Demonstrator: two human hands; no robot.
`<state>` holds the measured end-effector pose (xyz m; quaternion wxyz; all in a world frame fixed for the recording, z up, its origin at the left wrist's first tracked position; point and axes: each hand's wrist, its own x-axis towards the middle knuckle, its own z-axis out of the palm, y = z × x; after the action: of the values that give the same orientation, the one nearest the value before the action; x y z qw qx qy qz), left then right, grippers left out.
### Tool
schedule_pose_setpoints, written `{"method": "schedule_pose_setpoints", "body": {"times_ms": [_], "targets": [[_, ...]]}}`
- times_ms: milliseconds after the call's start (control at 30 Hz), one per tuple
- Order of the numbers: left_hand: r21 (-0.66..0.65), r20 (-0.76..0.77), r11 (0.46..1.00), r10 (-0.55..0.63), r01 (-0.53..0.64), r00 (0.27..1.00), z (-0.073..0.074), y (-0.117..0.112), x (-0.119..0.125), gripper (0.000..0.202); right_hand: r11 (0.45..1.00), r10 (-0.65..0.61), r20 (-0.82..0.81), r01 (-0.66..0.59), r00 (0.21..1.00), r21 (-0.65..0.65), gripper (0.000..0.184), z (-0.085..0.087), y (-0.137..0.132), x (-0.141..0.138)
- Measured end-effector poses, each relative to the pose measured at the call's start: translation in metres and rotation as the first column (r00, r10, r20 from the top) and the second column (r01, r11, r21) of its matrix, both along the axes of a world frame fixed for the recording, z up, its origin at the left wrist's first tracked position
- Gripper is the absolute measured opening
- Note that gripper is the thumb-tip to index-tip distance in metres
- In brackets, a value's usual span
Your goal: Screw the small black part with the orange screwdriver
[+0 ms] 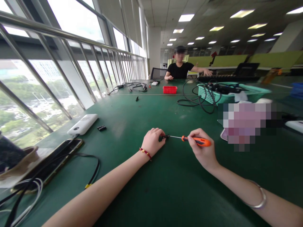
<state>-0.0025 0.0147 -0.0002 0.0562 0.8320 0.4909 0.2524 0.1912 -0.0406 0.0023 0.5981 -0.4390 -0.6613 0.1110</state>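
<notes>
My left hand (152, 141) is curled closed over a small black part (163, 137) on the green table (146, 113); only the part's end shows past my fingers. My right hand (201, 149) grips an orange-handled screwdriver (196, 141). Its thin shaft points left and its tip meets the black part. Both hands rest on the table near its middle.
A white power bank (82, 124), a small black piece (101, 128) and a phone (53, 160) with cables lie at the left. A red tray (169, 90), a teal basket (233, 91) with black cables and a seated person (181, 69) are beyond.
</notes>
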Motion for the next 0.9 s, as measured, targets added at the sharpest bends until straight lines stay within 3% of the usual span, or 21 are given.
{"method": "schedule_pose_setpoints", "body": {"times_ms": [733, 900], "targets": [[0.005, 0.015, 1.0, -0.022, 0.022, 1.0, 0.0004, 0.0003, -0.0002, 0.004, 0.997, 0.02, -0.051, -0.023, 0.998, -0.075, 0.016, 0.0014, 0.0019, -0.0016], [-0.006, 0.025, 0.999, -0.034, 0.034, 0.999, -0.0003, 0.0012, -0.0005, 0.005, 1.0, -0.013, -0.074, 0.011, 0.997, -0.022, 0.023, 0.0006, 0.0019, -0.004]]}}
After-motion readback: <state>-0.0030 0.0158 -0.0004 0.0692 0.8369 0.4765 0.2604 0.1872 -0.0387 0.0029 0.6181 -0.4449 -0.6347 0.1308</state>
